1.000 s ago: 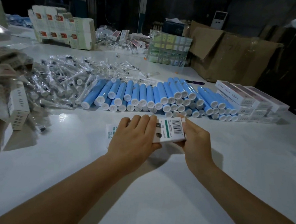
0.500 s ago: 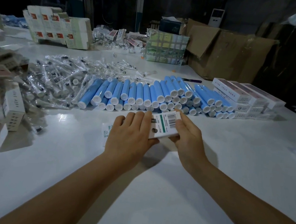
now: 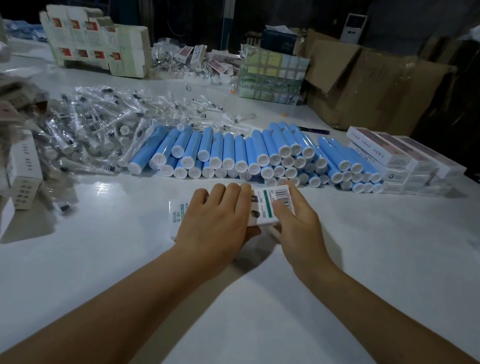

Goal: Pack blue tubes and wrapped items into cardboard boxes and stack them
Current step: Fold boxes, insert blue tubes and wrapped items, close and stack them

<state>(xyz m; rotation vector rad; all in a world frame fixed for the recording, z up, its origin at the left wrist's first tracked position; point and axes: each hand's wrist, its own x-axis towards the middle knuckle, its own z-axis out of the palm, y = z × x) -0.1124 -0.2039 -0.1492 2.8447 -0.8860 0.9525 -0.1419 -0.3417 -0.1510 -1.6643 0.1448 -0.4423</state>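
Small carton [image 3: 272, 206], table centre, just short of the blue tubes [image 3: 254, 156] at 12 o'clock. Left hand [image 3: 217, 218] clasps its body; right hand [image 3: 296, 219] pinches the barcode end. Probably light, thin-walled, crushable: hold by edges.

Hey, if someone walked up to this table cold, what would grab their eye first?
Probably the row of blue tubes stacked across the middle of the white table. Just in front, the left hand and right hand hold a small white box with a barcode. A glinting heap of wrapped items sprawls left of the tubes.
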